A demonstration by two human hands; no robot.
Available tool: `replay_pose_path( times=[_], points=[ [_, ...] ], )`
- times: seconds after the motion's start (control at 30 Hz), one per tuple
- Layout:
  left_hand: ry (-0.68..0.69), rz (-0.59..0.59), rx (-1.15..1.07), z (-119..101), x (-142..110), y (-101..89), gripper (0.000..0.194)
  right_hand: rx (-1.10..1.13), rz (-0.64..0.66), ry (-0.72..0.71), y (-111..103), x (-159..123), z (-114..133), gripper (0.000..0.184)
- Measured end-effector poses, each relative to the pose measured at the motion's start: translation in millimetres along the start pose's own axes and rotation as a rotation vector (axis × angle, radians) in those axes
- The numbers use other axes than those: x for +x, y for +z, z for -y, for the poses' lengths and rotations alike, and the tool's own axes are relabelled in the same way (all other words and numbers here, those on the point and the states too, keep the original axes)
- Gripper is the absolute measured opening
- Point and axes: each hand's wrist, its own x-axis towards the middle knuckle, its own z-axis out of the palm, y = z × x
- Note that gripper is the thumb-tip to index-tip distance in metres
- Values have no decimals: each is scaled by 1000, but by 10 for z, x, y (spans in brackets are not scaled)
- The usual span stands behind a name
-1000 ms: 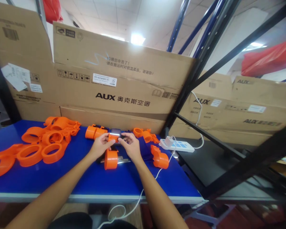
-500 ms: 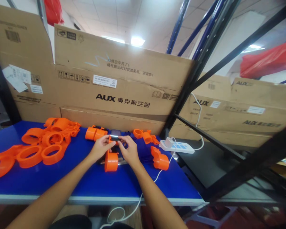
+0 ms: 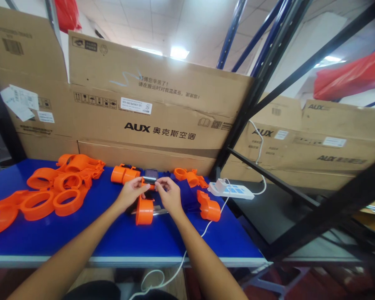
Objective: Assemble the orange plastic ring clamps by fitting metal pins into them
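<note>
Both hands pinch an orange plastic part with a round ring (image 3: 144, 212) at its near end. My left hand (image 3: 130, 193) has its thumb and fingers closed on the left side of the part's upper end. On the right side, the fingertips of my right hand (image 3: 169, 194) are closed at the same end, by a shiny strip (image 3: 149, 180). Just beyond the fingertips is a small dark rectangular object (image 3: 151, 173); whether it touches the part I cannot tell. Under the hands lies a thin metallic piece (image 3: 160, 211), partly hidden.
Several orange ring parts (image 3: 67, 202) are piled on the left of the blue table (image 3: 112, 246). More orange pieces (image 3: 192, 178) lie behind and right, one (image 3: 210, 207) beside a white cable. A power strip (image 3: 231, 190) sits at the right edge. Cardboard (image 3: 162, 112) stands behind.
The fingers have shifted slightly at the part's upper end, and more orange shows below the shiny strip. Both hands keep their hold; the view has moved a little.
</note>
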Motion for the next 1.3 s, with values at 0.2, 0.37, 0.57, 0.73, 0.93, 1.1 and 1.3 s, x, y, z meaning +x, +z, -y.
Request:
replay_pose_path(
  times=[0.2,0.37,0.57,0.73,0.93,1.1,1.3],
  points=[
    [10,-1,-4,-25,-24,20,48,159,-5,97,32,23,22,24],
    [13,-12,11,-21,-32,22,47,165,15,110,33,12,-4,23],
    [-18,-52,-19,23,21,-17,52,84,56,30,25,6,5,23],
    [-67,-120,-126,-16,20,-17,58,-131,4,-110,-147,56,83,27],
    [-93,-148,-184,-60,-6,-21,58,-979,-93,-43,-458,85,84,34],
    [-96,-175,-181,-63,-13,-9,64,-1307,74,99,-456,65,26,35],
    [-120,-165,-182,-45,-6,-29,67,-1386,99,165,-478,79,15,33]
  ],
)
